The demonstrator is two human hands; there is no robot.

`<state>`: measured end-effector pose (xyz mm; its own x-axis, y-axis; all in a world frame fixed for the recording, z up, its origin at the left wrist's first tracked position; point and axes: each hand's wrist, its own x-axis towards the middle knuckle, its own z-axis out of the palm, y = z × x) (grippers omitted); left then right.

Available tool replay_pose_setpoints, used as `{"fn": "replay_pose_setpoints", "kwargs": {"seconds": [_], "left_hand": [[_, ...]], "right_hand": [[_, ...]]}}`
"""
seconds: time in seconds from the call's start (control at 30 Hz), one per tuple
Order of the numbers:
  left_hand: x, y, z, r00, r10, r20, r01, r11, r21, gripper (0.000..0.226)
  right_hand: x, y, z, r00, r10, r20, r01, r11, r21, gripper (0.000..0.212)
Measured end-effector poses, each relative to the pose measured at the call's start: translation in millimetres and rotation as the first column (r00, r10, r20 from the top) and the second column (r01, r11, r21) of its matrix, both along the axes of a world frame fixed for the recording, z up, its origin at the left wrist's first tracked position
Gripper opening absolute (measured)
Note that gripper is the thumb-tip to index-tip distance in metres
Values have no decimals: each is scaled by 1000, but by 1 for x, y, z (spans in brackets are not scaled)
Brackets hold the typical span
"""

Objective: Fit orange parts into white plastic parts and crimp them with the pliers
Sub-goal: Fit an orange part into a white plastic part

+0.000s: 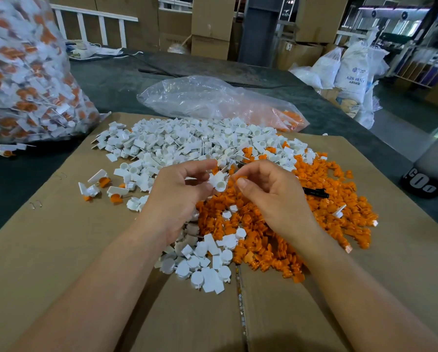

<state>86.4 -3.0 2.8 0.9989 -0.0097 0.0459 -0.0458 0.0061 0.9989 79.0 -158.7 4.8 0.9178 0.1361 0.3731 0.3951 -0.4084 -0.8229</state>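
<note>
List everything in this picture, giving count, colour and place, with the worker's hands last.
white plastic parts: many, white, heaped on cardboard
orange parts: many, orange, heaped at right
assembled pieces: about four, white and orange, left of heaps
held white part: one, white, between the hands
black handle: one, black, in orange heap
cardboard sheet: one, brown, under all
full bag: one, clear, far left
flat bag: one, clear, behind heaps
left hand: pinches held white part
right hand: beside it; hold unclear
</note>
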Motion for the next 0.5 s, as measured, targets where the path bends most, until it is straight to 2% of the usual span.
{"fn": "replay_pose_setpoints", "kwargs": {"seconds": [0.07,0.23,0.33,0.5], "left_hand": [[-1,-2,0,1000,-11,-6,11,999,30,41],[-2,-2,1,999,-6,-50,6,1000,17,18],[-1,-1,1,999,-16,-39,16,1000,-18,21],[-5,-3,4,995,-61,-78,57,997,-42,14]], "right_hand": [[-1,0,1,1000,7,22,-6,1000,-11,26],[-4,5,1,999,39,-30,-38,999,24,25],[-3,5,2,997,45,-61,-41,996,79,23],[-5,4,4,999,2,50,-3,1000,21,22]]}}
